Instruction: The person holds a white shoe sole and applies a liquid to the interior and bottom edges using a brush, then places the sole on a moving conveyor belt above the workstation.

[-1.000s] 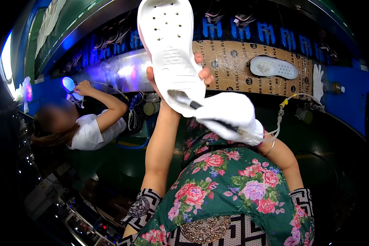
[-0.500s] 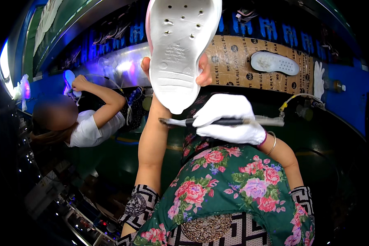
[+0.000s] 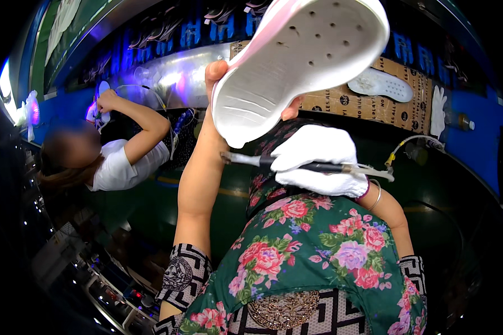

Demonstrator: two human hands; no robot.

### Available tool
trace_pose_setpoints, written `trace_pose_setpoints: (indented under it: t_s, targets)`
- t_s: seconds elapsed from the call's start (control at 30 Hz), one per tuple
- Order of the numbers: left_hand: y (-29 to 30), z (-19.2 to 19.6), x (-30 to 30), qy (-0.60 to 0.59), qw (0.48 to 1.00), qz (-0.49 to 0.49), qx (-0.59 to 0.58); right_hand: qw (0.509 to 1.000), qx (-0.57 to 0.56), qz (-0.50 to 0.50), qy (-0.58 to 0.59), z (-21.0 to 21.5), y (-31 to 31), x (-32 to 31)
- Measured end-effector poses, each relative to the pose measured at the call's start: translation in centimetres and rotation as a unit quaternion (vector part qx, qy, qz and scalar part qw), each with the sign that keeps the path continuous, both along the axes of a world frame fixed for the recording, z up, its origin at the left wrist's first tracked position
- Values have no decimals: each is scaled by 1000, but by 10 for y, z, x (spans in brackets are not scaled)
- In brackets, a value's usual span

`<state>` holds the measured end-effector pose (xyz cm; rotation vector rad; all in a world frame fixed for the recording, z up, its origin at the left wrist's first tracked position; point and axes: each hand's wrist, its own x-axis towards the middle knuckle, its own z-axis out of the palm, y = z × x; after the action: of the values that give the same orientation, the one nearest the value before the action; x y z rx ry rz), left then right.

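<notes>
At lower centre, nearest, is a green floral fabric apron. Above it, the right hand, in a white knitted glove, has its grip closed around a slim brush with a black handle; a clear tube lies by the brush's rear end. The bristles point left, in front of the left forearm and just below the heel of a white moulded shoe sole with a pink side.

That sole, at upper centre, tilts toward upper right. The bare left hand grips it from beneath, thumb and fingers spread across the narrow heel half. It looks light, springy and hard to break, perhaps slick if wet; the outer side walls near the waist seem the best hold, leaving the inner face free.

Beyond, at upper right, it hides part of a counter covered in brown printed cardboard, which bears a pale perforated sole. An empty white glove lies further right. At left, a co-worker in a white shirt handles another piece. Blue clamps line the far edge.
</notes>
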<state>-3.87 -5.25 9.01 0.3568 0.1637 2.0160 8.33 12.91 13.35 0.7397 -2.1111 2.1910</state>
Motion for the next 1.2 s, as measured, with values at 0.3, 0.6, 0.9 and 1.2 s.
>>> trace_pose_setpoints:
  t_s: [0.3, 0.6, 0.9, 1.2]
  targets:
    - [3, 15, -1, 1, 998, -4, -66, 990, 59, -22, 127, -13, -8, 5]
    - [7, 9, -3, -2, 1000, -2, -15, 997, 37, -6, 74, -12, -6, 1]
    - [-2, -3, -3, -20, 997, 46, -65, 989, -26, 26, -142, -9, -1, -4]
    - [-3, -20, 34, -144, 961, 145, -185, 973, 135, -188, 2, 3, 40, -52]
